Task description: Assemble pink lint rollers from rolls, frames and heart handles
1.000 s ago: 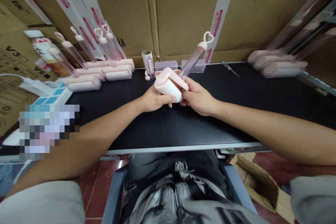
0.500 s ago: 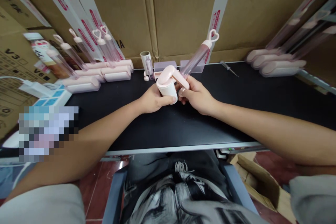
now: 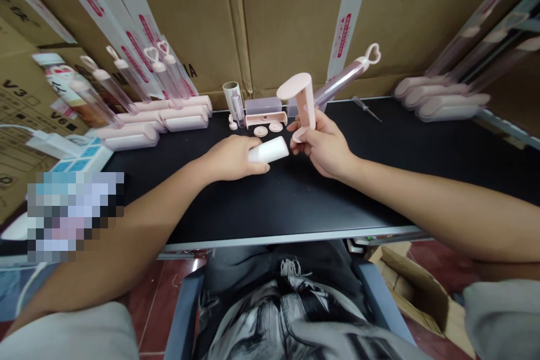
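My left hand [image 3: 230, 157] is closed round a white lint-roller refill roll [image 3: 277, 148], held on its side just above the black table. My right hand [image 3: 331, 143] grips a pink lint roller [image 3: 307, 104] at the base of its handle. That roller's open pink frame stands upright, with no roll in it. Its clear handle [image 3: 340, 83] slants up to the right and ends in a heart-shaped loop. The white roll and the frame are apart. Behind my hands lie two pink discs [image 3: 260, 131], a pink trough-shaped part [image 3: 266, 118] and a lilac translucent cover [image 3: 264, 105].
Several lint rollers [image 3: 185, 117] stand at the left back, and more rollers [image 3: 453, 108] at the right. A hollow tube [image 3: 231, 90], a screwdriver [image 3: 367, 108], a bottle [image 3: 67, 84] and a power strip [image 3: 95, 149] are on the table. Cardboard [image 3: 291, 17] walls the back.
The white roll has come out of the pink frame and moved left with my left hand, tipping onto its side. My right hand has turned the frame upright and its handle further right.
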A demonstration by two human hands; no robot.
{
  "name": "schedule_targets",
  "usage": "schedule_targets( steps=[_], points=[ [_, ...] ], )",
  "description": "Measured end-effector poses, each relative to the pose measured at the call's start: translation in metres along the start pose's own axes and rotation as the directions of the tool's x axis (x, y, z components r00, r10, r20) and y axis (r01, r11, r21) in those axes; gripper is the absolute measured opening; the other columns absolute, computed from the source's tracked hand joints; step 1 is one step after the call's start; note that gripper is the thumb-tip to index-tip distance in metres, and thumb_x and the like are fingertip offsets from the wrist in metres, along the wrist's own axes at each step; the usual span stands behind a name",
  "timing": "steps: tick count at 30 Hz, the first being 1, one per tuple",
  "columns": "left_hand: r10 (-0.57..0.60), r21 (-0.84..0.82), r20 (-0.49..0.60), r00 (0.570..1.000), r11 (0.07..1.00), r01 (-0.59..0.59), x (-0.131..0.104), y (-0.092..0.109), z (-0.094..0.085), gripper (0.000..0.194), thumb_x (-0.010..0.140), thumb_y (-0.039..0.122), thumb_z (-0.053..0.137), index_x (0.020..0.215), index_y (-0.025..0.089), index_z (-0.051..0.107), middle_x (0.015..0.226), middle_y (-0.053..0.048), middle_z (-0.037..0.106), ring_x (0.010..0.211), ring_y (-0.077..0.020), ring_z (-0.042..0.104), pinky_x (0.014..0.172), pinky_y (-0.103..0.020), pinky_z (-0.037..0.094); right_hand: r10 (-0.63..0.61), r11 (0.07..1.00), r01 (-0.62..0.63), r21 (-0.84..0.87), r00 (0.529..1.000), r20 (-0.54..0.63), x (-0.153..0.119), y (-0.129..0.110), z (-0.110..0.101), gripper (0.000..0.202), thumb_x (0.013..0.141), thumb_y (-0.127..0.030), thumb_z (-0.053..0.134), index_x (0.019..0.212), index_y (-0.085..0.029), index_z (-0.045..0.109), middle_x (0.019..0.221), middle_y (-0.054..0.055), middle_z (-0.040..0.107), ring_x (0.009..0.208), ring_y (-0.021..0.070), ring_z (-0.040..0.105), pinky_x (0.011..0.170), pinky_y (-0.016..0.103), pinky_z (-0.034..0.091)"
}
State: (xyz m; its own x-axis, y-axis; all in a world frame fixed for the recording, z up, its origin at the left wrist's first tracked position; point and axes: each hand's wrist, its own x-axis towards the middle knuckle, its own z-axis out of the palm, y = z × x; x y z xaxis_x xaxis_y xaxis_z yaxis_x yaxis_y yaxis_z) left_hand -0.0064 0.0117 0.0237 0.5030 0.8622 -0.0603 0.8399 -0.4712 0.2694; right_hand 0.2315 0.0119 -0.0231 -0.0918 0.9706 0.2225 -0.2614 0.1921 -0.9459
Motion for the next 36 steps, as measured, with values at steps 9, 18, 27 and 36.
schedule_targets(
  steps=[9,18,27,36],
  points=[
    [0.035,0.071,0.028,0.999,0.997,-0.037,0.001,-0.003,0.000,0.055,0.084,0.061,0.076,0.123,0.022,0.079,0.121,-0.008,0.082,0.107,-0.0313,0.076,0.088,-0.037,0.053,0.026,0.999,-0.026,-0.047,1.000,0.008,-0.001,0.001,0.002,0.034,0.067,-0.018,0.066,0.099,-0.024,0.056,0.094,-0.003,0.068,0.063,0.0104,0.063,0.054,0.027,0.051],
    [0.018,0.111,0.001,1.000,0.994,-0.018,-0.003,0.003,-0.004,0.060,0.088,0.065,0.072,0.130,0.022,0.076,0.140,-0.008,0.078,0.125,-0.0337,0.074,0.101,-0.041,0.056,0.024,0.995,-0.022,-0.094,0.999,0.021,0.000,0.002,0.001,0.033,0.067,-0.018,0.066,0.098,-0.024,0.056,0.094,-0.003,0.066,0.062,0.0102,0.062,0.053,0.027,0.051],
    [0.006,0.193,0.005,1.000,0.981,-0.006,-0.005,0.005,-0.003,0.070,0.091,0.073,0.067,0.138,0.023,0.073,0.145,-0.011,0.075,0.127,-0.0363,0.073,0.097,-0.040,0.056,-0.143,0.982,0.160,-0.097,0.977,0.155,-0.005,-0.001,0.001,0.030,0.073,-0.019,0.071,0.099,-0.025,0.058,0.091,-0.004,0.067,0.058,0.0101,0.060,0.055,0.029,0.053],
    [0.054,0.129,0.002,0.999,0.990,-0.054,-0.008,0.011,-0.004,0.065,0.092,0.069,0.070,0.136,0.023,0.075,0.136,-0.012,0.077,0.121,-0.0371,0.074,0.098,-0.044,0.055,-0.104,0.993,0.117,-0.011,0.920,0.378,-0.015,-0.003,0.001,0.033,0.080,-0.022,0.078,0.109,-0.021,0.063,0.097,-0.002,0.073,0.058,0.0099,0.062,0.053,0.027,0.056]
  ],
)
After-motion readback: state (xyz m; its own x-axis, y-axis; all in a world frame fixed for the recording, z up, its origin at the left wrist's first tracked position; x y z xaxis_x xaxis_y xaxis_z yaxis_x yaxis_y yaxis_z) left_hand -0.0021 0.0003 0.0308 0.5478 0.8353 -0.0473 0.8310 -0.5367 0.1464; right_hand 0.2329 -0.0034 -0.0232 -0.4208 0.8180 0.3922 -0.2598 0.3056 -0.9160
